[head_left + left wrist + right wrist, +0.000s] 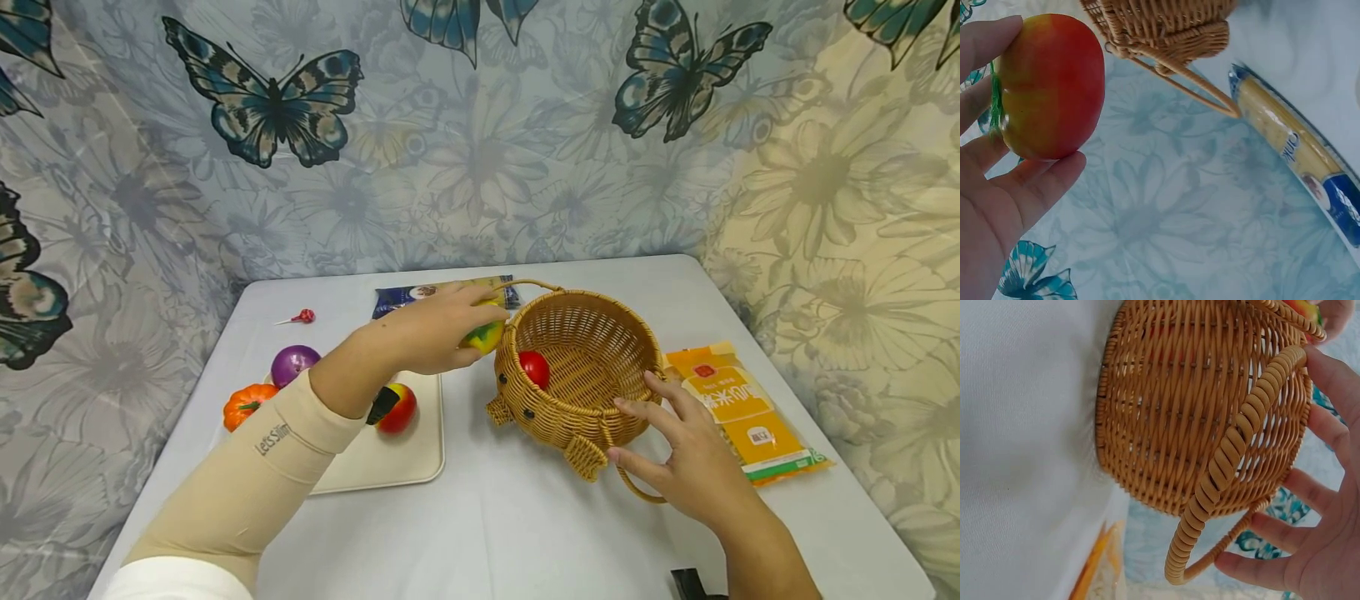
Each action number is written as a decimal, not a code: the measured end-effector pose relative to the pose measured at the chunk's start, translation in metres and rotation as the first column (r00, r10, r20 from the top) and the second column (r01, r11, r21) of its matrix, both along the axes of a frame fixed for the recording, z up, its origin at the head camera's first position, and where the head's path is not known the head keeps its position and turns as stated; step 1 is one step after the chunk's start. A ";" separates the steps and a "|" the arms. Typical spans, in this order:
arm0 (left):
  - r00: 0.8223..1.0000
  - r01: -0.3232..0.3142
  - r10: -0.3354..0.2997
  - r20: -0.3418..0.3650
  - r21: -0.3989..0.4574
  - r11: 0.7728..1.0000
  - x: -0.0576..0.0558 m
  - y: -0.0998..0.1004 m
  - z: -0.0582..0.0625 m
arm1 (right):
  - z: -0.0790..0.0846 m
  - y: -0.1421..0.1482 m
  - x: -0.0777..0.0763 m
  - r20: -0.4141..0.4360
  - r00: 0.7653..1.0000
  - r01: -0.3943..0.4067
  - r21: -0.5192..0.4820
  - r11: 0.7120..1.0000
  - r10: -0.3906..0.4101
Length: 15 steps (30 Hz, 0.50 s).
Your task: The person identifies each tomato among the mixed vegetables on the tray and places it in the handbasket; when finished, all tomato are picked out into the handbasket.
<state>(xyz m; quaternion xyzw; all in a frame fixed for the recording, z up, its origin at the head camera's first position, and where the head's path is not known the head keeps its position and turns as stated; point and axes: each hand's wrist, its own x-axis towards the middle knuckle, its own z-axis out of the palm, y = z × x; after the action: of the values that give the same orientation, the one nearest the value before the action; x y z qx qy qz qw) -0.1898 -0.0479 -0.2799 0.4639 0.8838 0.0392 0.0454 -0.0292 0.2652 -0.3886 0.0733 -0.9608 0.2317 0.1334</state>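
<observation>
My left hand [431,329] holds a toy fruit [1054,87], red and yellow with a green leafy top, between thumb and fingers. It hangs just outside the left rim of a wicker basket [577,408]. A round red object [534,368] lies inside the basket, by its left wall. At the basket's near right side is my right hand [690,450], its fingers spread and fairly straight. Its fingertips rest on the rim, and the thumb touches the foot of a looped handle [1235,444].
A cream tray [375,467] at left bears a red-yellow fruit [397,408]. Near it are a purple onion [295,365] and an orange pumpkin [246,403]. A lollipop [303,316] lies further back, a blue-yellow packet [397,300] behind the basket, an orange packet [738,408] to the right.
</observation>
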 end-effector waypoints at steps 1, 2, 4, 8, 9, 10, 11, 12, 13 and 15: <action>1.000 0.012 -0.012 -0.006 0.010 1.000 0.001 0.002 0.001 | 0.000 0.000 0.000 0.001 1.000 0.000 0.000 1.000 0.000; 1.000 0.024 -0.024 -0.013 0.022 0.999 0.002 0.004 0.002 | 0.000 0.000 0.000 0.001 1.000 0.000 0.000 1.000 0.000; 0.999 0.049 -0.048 -0.023 0.044 0.998 0.003 0.009 0.004 | 0.000 0.000 0.000 0.004 1.000 0.000 -0.001 1.000 0.000; 0.997 0.080 -0.078 -0.029 0.069 0.994 0.003 0.021 0.003 | -0.001 0.000 0.000 0.002 1.000 -0.001 -0.005 1.000 0.001; 0.996 0.084 -0.082 -0.028 0.071 0.994 0.003 0.024 0.002 | -0.001 0.000 0.000 -0.001 1.000 -0.002 -0.007 1.000 0.002; 0.996 0.090 -0.088 -0.026 0.072 0.993 0.003 0.028 0.001 | -0.001 -0.001 -0.001 -0.004 1.000 -0.003 -0.008 1.000 0.003; 0.995 0.096 -0.094 -0.022 0.075 0.993 0.002 0.031 0.000 | 0.000 -0.001 -0.001 -0.007 1.000 -0.003 -0.009 1.000 0.003; 0.995 0.102 -0.101 -0.016 0.077 0.992 0.002 0.035 -0.002 | 0.000 -0.001 -0.001 -0.010 1.000 -0.003 -0.009 1.000 0.003; 0.994 0.111 -0.111 -0.011 0.077 0.991 0.001 0.039 -0.004 | 0.000 -0.001 -0.001 -0.010 1.000 -0.006 -0.009 1.000 0.006; 0.991 0.135 -0.135 -0.004 0.074 0.988 0.001 0.046 -0.008 | 0.000 -0.001 0.000 -0.013 1.000 -0.009 -0.010 1.000 0.009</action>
<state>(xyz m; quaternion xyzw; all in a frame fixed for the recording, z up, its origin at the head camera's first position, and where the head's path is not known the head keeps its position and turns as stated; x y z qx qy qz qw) -0.1891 -0.0018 -0.2877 0.5239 0.8484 0.0690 0.0314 -0.0294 0.2645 -0.3889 0.0787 -0.9584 0.2365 0.1391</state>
